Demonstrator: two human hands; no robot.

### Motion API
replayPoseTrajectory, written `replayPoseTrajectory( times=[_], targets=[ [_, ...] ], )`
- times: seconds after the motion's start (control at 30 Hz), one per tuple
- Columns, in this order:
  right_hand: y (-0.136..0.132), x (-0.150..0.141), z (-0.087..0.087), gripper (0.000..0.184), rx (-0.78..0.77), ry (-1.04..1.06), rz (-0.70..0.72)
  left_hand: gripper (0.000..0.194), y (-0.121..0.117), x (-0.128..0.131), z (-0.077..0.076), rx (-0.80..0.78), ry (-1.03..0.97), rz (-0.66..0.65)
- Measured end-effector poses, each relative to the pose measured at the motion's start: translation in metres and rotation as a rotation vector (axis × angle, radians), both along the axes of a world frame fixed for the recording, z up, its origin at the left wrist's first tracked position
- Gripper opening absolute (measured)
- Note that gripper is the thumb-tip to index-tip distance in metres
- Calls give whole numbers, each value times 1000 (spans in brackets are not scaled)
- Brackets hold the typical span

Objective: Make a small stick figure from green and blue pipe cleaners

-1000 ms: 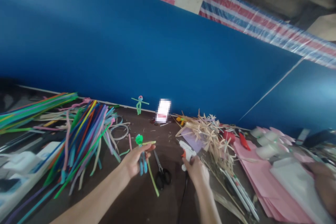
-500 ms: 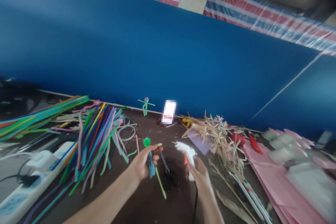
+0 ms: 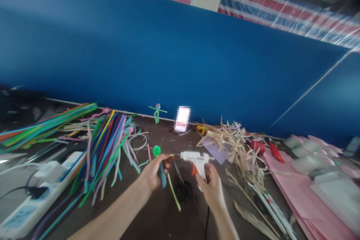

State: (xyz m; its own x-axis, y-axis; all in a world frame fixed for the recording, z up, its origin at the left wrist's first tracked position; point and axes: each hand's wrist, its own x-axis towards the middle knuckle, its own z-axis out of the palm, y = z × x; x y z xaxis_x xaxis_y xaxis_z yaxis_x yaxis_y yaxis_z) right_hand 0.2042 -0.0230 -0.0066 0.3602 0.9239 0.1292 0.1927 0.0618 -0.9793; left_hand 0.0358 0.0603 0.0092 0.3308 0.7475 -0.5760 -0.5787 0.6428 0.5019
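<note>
Closed round a small pipe-cleaner figure is my left hand [image 3: 155, 170]. The figure's green round head [image 3: 156, 151] rises above the fingers, and its blue part [image 3: 162, 175] hangs below them. A short yellow-green end sticks out toward the right. My right hand [image 3: 211, 183] grips a white hot glue gun [image 3: 195, 159] with an orange trigger. Its nozzle points left, at or very near the yellow-green end; contact cannot be made out. Black-handled scissors [image 3: 185, 190] lie on the table between my hands, beside a yellow-green pipe cleaner [image 3: 173, 192].
A green pipe-cleaner figure [image 3: 156, 114] stands by the blue wall [image 3: 168, 52]. Colourful pipe cleaners [image 3: 105, 146] and a white power strip [image 3: 42, 198] are on the left. Dried husk flowers [image 3: 227, 138], a red chili-shaped piece [image 3: 276, 152] and pink sheets [image 3: 298, 191] lie right.
My right hand has turned the glue gun level and brought its nozzle left to the yellow-green end. My left hand keeps its hold on the figure, nearly in place.
</note>
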Motion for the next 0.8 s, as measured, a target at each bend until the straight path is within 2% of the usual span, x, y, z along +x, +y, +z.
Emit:
replayPoseTrajectory(
  times=[0.2, 0.47, 0.8],
  targets=[
    [-1, 1, 0, 25, 10, -91, 12, 10, 0, 2, 1, 40, 10, 6],
    [-6, 3, 8, 27, 68, -243, -43, 7, 2, 2, -10, 203, 143, 68],
    [-6, 3, 5, 27, 34, -331, -43, 7, 1, 5, -13, 293, 173, 65]
  ],
)
